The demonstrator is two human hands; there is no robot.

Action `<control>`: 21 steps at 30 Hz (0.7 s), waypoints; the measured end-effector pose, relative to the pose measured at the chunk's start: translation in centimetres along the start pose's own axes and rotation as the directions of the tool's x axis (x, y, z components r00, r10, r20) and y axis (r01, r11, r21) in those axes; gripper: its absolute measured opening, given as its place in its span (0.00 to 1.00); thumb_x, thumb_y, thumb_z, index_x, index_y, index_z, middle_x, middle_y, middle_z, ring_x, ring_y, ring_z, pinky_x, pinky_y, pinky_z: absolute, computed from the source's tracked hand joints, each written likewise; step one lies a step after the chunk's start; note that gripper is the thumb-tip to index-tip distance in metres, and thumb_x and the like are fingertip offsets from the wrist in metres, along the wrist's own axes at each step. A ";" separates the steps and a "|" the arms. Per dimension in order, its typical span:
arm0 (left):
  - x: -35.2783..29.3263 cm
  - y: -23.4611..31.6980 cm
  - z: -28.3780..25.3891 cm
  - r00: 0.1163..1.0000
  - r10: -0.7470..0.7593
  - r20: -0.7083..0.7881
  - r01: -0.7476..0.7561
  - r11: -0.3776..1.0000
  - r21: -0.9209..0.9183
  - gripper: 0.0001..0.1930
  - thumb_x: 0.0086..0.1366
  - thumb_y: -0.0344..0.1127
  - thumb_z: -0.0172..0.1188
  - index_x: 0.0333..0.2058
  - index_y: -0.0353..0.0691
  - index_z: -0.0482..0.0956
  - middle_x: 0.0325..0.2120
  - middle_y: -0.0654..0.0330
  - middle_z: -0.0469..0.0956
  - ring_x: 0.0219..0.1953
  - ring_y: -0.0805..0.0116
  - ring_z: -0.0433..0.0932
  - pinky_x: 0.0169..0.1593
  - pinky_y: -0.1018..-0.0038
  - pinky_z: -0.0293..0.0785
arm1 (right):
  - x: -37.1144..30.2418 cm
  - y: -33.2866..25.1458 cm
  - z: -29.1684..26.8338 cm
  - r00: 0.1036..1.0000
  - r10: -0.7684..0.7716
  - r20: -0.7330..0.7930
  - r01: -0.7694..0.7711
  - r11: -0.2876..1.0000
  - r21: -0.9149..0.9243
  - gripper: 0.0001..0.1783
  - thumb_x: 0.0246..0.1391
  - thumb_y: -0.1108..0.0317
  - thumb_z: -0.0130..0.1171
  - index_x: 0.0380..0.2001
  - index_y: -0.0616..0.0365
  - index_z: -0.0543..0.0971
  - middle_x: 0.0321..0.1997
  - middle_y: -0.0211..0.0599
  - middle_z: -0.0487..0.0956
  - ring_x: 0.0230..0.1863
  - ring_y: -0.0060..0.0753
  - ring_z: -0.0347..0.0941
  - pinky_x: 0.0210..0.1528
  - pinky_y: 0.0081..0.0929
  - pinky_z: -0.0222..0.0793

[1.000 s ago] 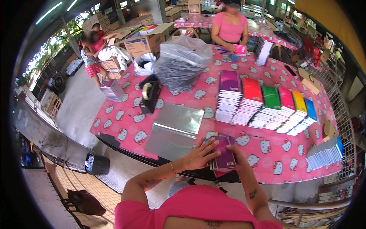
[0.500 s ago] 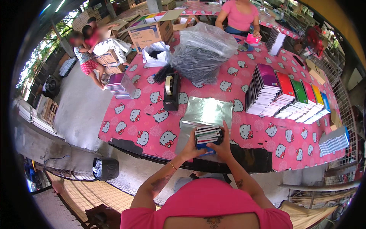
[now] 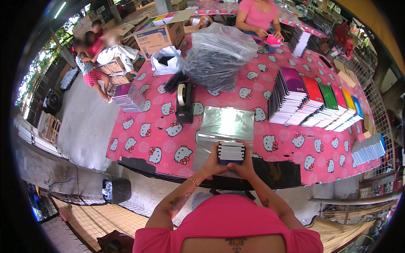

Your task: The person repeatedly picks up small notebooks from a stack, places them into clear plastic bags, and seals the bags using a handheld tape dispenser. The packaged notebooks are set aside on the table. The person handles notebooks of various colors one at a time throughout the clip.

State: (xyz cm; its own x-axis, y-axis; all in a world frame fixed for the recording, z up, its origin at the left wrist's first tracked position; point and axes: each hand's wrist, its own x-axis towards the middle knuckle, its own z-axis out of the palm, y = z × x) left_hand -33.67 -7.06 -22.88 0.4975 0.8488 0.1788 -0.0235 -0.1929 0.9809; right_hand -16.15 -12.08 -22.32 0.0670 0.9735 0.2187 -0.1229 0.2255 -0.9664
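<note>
My left hand [image 3: 213,164] and my right hand [image 3: 245,163] are closed round the two sides of a small stack of notebooks [image 3: 231,152]. Its white page edges and dark bindings face up, with a dark blue cover on the side nearest me. Under and beyond the hands, clear plastic bags [image 3: 227,121] lie flat on the table and shine in the light. A black tape dispenser [image 3: 184,110] with a roll of tape stands to their left. Rows of spiral notebooks [image 3: 291,99] in purple, red, green, yellow and blue are piled to the right.
The pink patterned table [image 3: 278,164] has a torn front edge. A large bag of black spirals [image 3: 219,59], a white bag [image 3: 167,61] and a carton [image 3: 160,40] stand farther back. Purple notebooks [image 3: 125,99] sit at the left edge, blue ones [image 3: 368,152] at the right. A co-worker [image 3: 259,19] sits opposite.
The notebook stack in my hands has been straightened: its tilted, uneven edges now sit level and even. Across the table, the co-worker's hands have come together at a pink notebook.
</note>
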 end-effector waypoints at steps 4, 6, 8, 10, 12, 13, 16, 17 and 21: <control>0.3 0.0 -0.4 0.992 -0.108 0.068 0.098 0.986 0.133 0.57 0.44 0.38 0.80 0.66 0.37 0.47 0.55 0.48 0.70 0.59 0.54 0.71 0.61 0.62 0.69 | -0.1 0.1 -0.2 0.998 0.067 0.008 -0.067 0.995 -0.075 0.58 0.33 0.63 0.83 0.65 0.57 0.57 0.58 0.41 0.70 0.60 0.37 0.69 0.63 0.36 0.65; 0.3 2.9 -1.4 0.968 -0.195 0.159 0.177 0.977 0.122 0.59 0.46 0.43 0.78 0.68 0.35 0.45 0.59 0.45 0.68 0.63 0.51 0.67 0.64 0.58 0.65 | 0.3 -2.0 -0.8 0.992 0.065 0.110 -0.045 0.984 -0.174 0.58 0.32 0.67 0.83 0.65 0.57 0.56 0.58 0.40 0.69 0.60 0.36 0.69 0.63 0.37 0.65; 1.0 6.4 -2.7 0.981 -0.089 0.174 -0.019 0.842 0.539 0.58 0.50 0.52 0.75 0.69 0.34 0.47 0.63 0.42 0.63 0.67 0.48 0.61 0.67 0.54 0.59 | 0.3 -1.5 -1.5 0.990 0.060 0.124 -0.033 0.977 -0.212 0.54 0.36 0.67 0.82 0.63 0.59 0.58 0.55 0.41 0.71 0.58 0.34 0.70 0.63 0.35 0.66; 1.6 10.9 -1.9 0.980 0.021 0.197 -0.168 0.613 0.772 0.56 0.52 0.59 0.71 0.68 0.32 0.50 0.66 0.40 0.59 0.70 0.46 0.56 0.69 0.50 0.54 | 0.4 -0.5 -2.0 0.986 0.091 0.140 -0.074 0.989 -0.125 0.50 0.38 0.68 0.80 0.62 0.59 0.60 0.53 0.41 0.72 0.57 0.34 0.71 0.62 0.35 0.67; 2.5 14.8 1.4 0.967 0.142 0.211 -0.252 0.420 0.872 0.55 0.54 0.66 0.66 0.67 0.31 0.54 0.68 0.39 0.54 0.72 0.45 0.50 0.71 0.48 0.48 | 0.2 0.7 -2.4 0.973 0.160 0.165 -0.175 0.981 0.085 0.48 0.39 0.69 0.78 0.61 0.59 0.61 0.53 0.41 0.73 0.55 0.34 0.71 0.61 0.35 0.67; 2.5 13.9 1.8 0.962 0.129 0.241 -0.273 0.378 0.885 0.54 0.53 0.66 0.66 0.66 0.30 0.57 0.67 0.39 0.57 0.71 0.46 0.53 0.70 0.48 0.50 | 0.2 1.2 -2.5 0.983 0.095 0.159 -0.101 0.994 0.030 0.47 0.39 0.69 0.77 0.61 0.60 0.61 0.52 0.42 0.73 0.55 0.35 0.72 0.60 0.35 0.67; 3.1 11.9 2.4 0.948 -0.014 0.317 -0.295 0.333 0.896 0.50 0.51 0.66 0.67 0.60 0.29 0.63 0.62 0.41 0.65 0.66 0.48 0.63 0.67 0.51 0.58 | 0.2 2.3 -2.6 0.988 -0.012 0.152 0.033 0.990 -0.136 0.47 0.40 0.68 0.76 0.61 0.59 0.61 0.53 0.41 0.73 0.54 0.35 0.72 0.59 0.35 0.68; 4.0 11.8 2.0 0.934 -0.126 0.333 -0.268 0.371 0.889 0.49 0.51 0.65 0.68 0.59 0.29 0.65 0.58 0.42 0.69 0.62 0.47 0.68 0.65 0.53 0.61 | 0.2 2.5 -2.7 0.989 0.013 0.148 0.015 0.981 -0.191 0.48 0.40 0.67 0.76 0.62 0.59 0.60 0.53 0.40 0.72 0.54 0.34 0.71 0.59 0.34 0.68; 5.0 11.2 0.3 0.980 -0.119 0.158 -0.091 0.437 0.895 0.41 0.49 0.63 0.72 0.48 0.31 0.73 0.42 0.48 0.81 0.44 0.52 0.82 0.52 0.58 0.75 | 1.8 -0.3 -4.7 0.983 -0.033 0.182 0.110 0.896 -0.431 0.61 0.35 0.61 0.80 0.69 0.56 0.54 0.67 0.48 0.64 0.65 0.43 0.64 0.65 0.41 0.61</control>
State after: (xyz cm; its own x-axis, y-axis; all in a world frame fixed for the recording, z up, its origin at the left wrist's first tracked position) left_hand -31.20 -5.15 -11.00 0.6275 0.7772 0.0465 0.7204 -0.6022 0.3441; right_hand -11.31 -10.56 -22.22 -0.1100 0.9562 0.2713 0.3239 0.2925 -0.8997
